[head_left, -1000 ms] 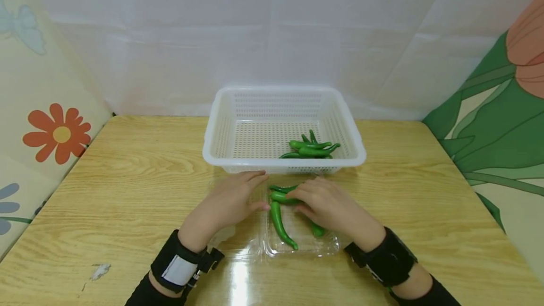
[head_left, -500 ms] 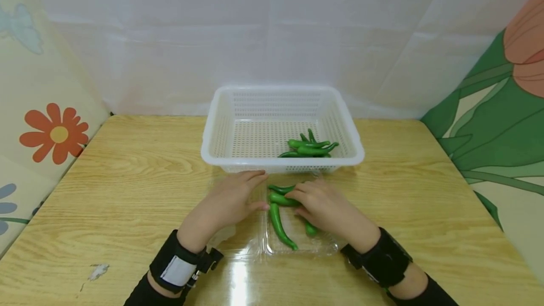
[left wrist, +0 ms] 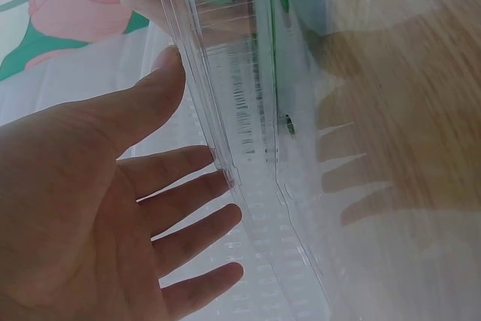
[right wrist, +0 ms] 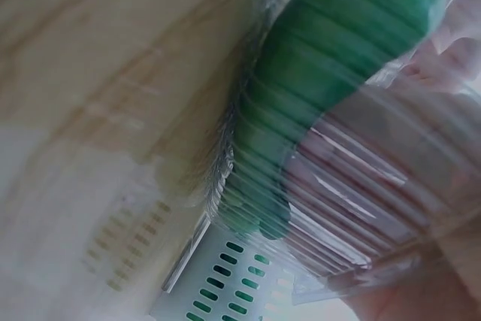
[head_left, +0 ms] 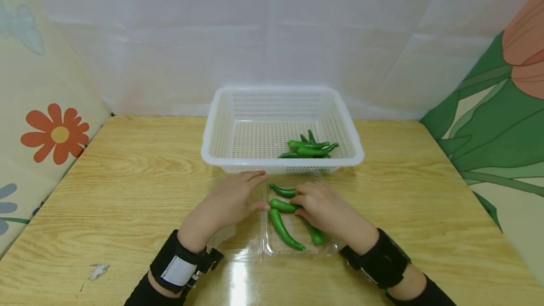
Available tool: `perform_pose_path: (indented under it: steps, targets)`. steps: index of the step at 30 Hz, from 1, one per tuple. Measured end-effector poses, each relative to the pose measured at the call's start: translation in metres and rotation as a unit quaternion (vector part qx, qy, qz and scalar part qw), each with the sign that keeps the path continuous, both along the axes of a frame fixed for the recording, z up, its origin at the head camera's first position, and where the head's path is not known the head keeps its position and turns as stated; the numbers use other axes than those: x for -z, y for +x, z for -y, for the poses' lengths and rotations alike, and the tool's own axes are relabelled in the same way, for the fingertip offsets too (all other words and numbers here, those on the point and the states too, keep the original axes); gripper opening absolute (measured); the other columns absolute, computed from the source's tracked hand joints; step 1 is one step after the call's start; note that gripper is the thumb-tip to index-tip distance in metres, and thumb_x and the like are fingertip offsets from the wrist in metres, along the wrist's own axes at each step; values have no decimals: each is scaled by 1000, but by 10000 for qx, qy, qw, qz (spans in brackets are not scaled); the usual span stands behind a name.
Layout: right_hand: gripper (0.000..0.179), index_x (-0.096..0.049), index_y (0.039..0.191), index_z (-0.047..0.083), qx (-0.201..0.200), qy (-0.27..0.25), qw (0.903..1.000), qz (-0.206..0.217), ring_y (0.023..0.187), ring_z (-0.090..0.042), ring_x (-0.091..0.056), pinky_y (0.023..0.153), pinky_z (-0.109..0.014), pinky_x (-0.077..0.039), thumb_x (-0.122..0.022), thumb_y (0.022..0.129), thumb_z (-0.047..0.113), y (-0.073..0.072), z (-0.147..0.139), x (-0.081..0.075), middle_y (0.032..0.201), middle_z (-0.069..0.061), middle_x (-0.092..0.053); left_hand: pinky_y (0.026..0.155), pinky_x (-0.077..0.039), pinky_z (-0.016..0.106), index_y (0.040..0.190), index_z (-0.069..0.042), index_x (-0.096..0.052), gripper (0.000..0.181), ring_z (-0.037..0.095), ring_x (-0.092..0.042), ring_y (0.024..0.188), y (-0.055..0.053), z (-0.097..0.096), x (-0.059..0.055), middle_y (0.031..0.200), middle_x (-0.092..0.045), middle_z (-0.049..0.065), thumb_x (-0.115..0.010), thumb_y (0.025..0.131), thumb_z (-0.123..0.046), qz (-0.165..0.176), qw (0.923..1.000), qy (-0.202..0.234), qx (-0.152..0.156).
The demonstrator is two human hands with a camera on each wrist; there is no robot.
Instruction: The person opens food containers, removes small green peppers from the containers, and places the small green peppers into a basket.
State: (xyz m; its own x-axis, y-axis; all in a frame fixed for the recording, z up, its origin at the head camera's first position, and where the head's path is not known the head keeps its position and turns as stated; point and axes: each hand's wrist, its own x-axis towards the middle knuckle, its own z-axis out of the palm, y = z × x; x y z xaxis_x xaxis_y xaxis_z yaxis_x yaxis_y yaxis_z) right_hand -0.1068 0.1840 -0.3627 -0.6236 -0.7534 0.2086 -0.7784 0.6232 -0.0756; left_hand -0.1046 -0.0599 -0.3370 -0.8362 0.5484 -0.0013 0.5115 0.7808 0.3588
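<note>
Green chili peppers lie in a clear plastic clamshell box (head_left: 325, 250) in the head view, its lid (head_left: 246, 247) laid out to the left. My right hand (head_left: 325, 204) reaches down into the box, its curled fingers on the right end of the middle chili pepper (head_left: 282, 206). Below that lies a curved chili pepper (head_left: 284, 231); another chili pepper (head_left: 282, 191) is at the back. Under my right palm a further chili pepper (head_left: 316, 236) is partly hidden. My left hand (head_left: 229, 197) rests by the box's left edge, fingers extended and holding nothing; its fingertips meet clear plastic in the left wrist view.
A white perforated basket (head_left: 282, 162) stands right behind the box, with several chili peppers (head_left: 314, 151) in its right front corner. A white sheet (head_left: 272, 37) hangs behind the wooden table (head_left: 140, 178). Floral panels (head_left: 488, 122) flank both sides.
Inside the box, the middle and front chili peppers have shifted toward me, and the front one's tip swung right. The right hand moved slightly left with them. My left hand stays put.
</note>
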Motion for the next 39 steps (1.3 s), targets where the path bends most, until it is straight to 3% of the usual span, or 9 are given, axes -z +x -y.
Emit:
perform_pose_path:
  steps: [12,25,30,39]
  targets:
    - [21,-75,93,8,114,66,9999,13,82,-19,-64,76,-36,-55,-86,74,10,1,1,2,89,-1,-69,114,-35,47,147,-8,-47,72,32,-42,137,0,0,0,151,-45,9,-70,90,-45,55,10000,13,-18]
    - [23,-70,101,3,166,-150,9997,-48,87,-22,-65,80,-38,-56,-80,81,8,-1,0,3,94,-5,-67,114,-34,47,147,-8,-48,72,31,-42,138,0,0,0,152,-44,9,-70,89,-47,33,10000,58,-43]
    - [22,-70,105,2,233,-141,9996,-71,85,-21,-63,77,-37,-56,-77,85,9,-1,1,1,95,-5,-64,114,-34,47,147,-9,-48,72,31,-42,138,0,-1,0,151,-45,9,-70,89,-46,-8,10000,17,-45]
    - [25,-71,109,4,59,-259,9992,-305,86,-18,-62,78,-35,-54,-77,85,8,-1,1,-4,95,-2,-63,114,-33,49,147,-10,-47,72,32,-41,138,2,-1,-1,152,-44,8,-69,90,-46,89,9998,-82,-138]
